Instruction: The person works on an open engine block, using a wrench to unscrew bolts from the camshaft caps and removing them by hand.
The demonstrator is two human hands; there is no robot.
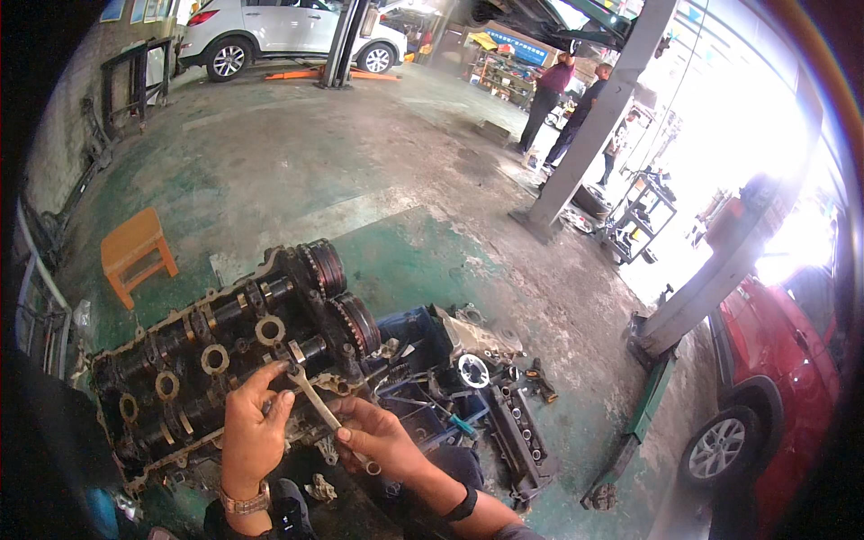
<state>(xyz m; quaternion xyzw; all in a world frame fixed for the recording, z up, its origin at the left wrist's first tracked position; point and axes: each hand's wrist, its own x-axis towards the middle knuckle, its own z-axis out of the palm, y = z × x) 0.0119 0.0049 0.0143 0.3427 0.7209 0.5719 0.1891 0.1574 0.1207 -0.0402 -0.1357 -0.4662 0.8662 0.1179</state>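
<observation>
My right hand [387, 438] grips the handle of a silver wrench [312, 396], which slants up and left over the edge of a dark, oily engine cylinder head [193, 364]. Beside the wrench's upper end is my left hand [256, 432], wearing a wristwatch. Its thumb and index finger are bent together by a small dark part that I cannot make out. Two toothed camshaft gears [353, 326] stand at the cylinder head's right end. Round bearing caps [214, 359] run in a row along its top.
Right of the cylinder head lie engine parts, including a long dark cover [519, 441] and a white ring [472, 370]. An orange stool [135, 252] stands at left. A red car [778, 360], lift posts [598, 126], a white car [288, 31] and two people [549, 99] are farther off.
</observation>
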